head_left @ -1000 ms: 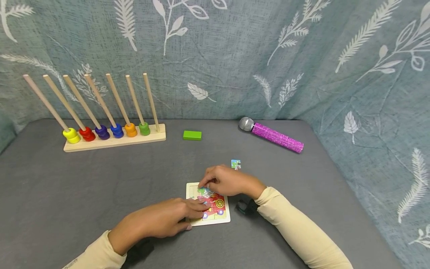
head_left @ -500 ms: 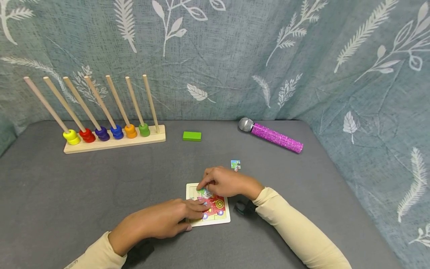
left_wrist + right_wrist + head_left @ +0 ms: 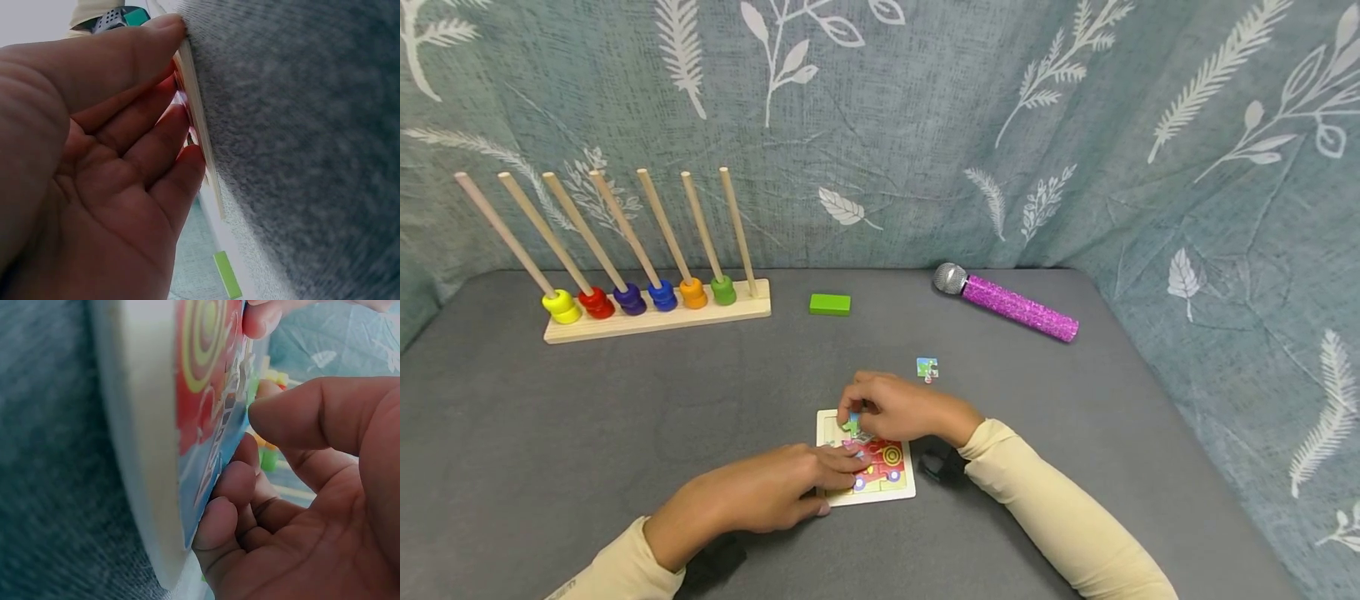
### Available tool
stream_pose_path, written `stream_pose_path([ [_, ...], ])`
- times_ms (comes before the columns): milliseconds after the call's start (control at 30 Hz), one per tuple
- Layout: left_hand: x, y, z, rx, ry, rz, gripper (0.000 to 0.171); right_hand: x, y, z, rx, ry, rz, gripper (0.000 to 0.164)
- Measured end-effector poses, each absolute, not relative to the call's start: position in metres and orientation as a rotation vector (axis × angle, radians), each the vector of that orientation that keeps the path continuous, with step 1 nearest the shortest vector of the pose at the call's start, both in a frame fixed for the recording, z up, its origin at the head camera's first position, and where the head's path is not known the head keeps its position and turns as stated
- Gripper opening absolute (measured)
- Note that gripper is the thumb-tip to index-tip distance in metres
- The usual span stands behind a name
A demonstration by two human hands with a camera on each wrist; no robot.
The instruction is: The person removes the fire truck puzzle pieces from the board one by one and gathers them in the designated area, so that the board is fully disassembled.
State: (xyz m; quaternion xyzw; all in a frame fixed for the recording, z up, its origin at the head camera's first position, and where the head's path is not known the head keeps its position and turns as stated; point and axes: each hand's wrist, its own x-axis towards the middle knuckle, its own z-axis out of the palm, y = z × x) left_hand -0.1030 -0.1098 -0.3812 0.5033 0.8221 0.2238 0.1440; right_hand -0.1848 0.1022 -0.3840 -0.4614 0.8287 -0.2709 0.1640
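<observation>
A small jigsaw puzzle in a pale wooden tray point(image 3: 880, 499) lies on the table; its picture shows a red vehicle. My left hand point(image 3: 767, 487) rests across the tray's left side with its fingers extended over the pieces. In the left wrist view the thumb point(image 3: 125, 59) lies at the tray's edge. Over the upper part of the puzzle, my right hand point(image 3: 902, 407) pinches a green and blue puzzle piece point(image 3: 852, 427), partly hidden by the fingers. The right wrist view has that hand's thumb point(image 3: 294, 415) close beside the puzzle's surface. Beyond the right hand lies a loose puzzle piece point(image 3: 927, 367).
At the back left stands a wooden peg stand point(image 3: 655, 325) with coloured beads on its tall pegs. A green block point(image 3: 830, 304) lies right of it. Farther right is a purple glittery microphone point(image 3: 1011, 304). A patterned curtain point(image 3: 880, 133) hangs behind the table.
My right hand's fingers have shifted slightly left and curled more, and the green and blue piece has moved a little with them. The left hand has stayed in place.
</observation>
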Motion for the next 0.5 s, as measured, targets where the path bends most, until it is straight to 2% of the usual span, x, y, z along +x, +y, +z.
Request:
stream_pose_path([
  [500, -0.1036, -0.1101, -0.38, 1.46, 2.373, 0.658, 0.039, -0.1885, 0.1091, -0.3813, -1.299, 2.317, -0.792, 0.02],
])
